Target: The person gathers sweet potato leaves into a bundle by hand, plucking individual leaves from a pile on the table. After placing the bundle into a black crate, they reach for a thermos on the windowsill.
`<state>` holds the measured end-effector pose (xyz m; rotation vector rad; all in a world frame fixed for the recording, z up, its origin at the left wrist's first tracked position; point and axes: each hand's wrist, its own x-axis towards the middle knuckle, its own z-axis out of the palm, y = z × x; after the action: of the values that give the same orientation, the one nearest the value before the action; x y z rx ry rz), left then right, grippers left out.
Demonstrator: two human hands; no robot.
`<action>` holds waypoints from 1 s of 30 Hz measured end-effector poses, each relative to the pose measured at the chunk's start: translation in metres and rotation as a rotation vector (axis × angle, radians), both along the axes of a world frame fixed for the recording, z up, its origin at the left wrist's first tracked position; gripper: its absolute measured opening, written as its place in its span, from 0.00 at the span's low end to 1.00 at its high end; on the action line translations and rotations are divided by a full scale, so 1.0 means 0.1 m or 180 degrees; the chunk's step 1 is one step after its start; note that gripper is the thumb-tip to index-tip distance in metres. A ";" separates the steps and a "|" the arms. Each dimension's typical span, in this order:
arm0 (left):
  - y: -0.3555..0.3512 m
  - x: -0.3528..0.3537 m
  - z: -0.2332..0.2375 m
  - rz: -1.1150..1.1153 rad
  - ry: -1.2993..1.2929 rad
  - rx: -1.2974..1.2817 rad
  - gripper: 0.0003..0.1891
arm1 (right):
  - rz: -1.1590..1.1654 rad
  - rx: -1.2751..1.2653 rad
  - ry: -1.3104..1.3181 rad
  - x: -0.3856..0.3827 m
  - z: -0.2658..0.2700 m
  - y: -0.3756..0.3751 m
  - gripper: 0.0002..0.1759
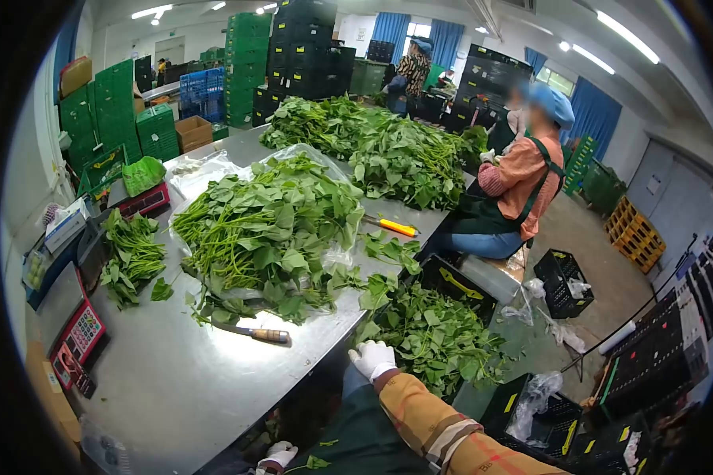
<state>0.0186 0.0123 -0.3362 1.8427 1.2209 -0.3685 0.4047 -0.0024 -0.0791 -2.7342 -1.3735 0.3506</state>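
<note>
My right hand [373, 360], in a white glove, is at the table edge, beside a black crate of leafy greens [444, 336]. Its fingers look curled, and whatever they may hold is hidden. Low in the view, my left hand [278, 454], also gloved, is over my dark apron [356, 431]. A loose green leaf [317, 461] lies just right of it, and its fingers are too small and cut off to read. On the metal table [206, 396] a large heap of leafy stems [277, 222] rests on clear plastic. A wooden-handled knife [253, 332] lies in front of it.
A smaller bunch [135, 253], a red scale [78, 332] and a yellow-handled tool [392, 226] are on the table. More greens [380, 142] lie beyond. A co-worker [527, 170] sits at the right side. Black crates [562, 281] stand on the floor, with green crates [245, 67] behind.
</note>
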 end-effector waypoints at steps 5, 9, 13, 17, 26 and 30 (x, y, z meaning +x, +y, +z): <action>-0.04 0.00 -0.01 0.0114 -0.0011 -0.0026 0.21 | 0.0010 -0.0058 0.0045 0.01 0.03 0.01 0.26; -0.04 -0.02 -0.05 0.0099 -0.0028 0.0058 0.21 | -0.0003 -0.0024 -0.0019 0.00 0.01 0.02 0.25; -0.04 0.00 -0.03 0.0109 -0.0012 -0.0019 0.21 | 0.0001 -0.0047 -0.0033 0.01 0.01 0.02 0.25; -0.05 0.01 -0.02 0.0097 0.0023 0.0095 0.20 | -0.0005 -0.0008 -0.0037 0.00 0.02 0.02 0.25; -0.02 0.08 0.37 -0.0060 0.0039 0.0159 0.21 | 0.0043 0.0071 -0.0111 -0.02 0.04 0.01 0.25; -0.06 0.05 0.28 0.0260 -0.0095 0.0190 0.20 | 0.0026 -0.0010 -0.0009 -0.01 0.03 0.02 0.25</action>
<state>0.0234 0.0061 -0.3083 1.8360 1.2948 -0.2607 0.4036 -0.0001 -0.0757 -2.7334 -1.3863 0.3496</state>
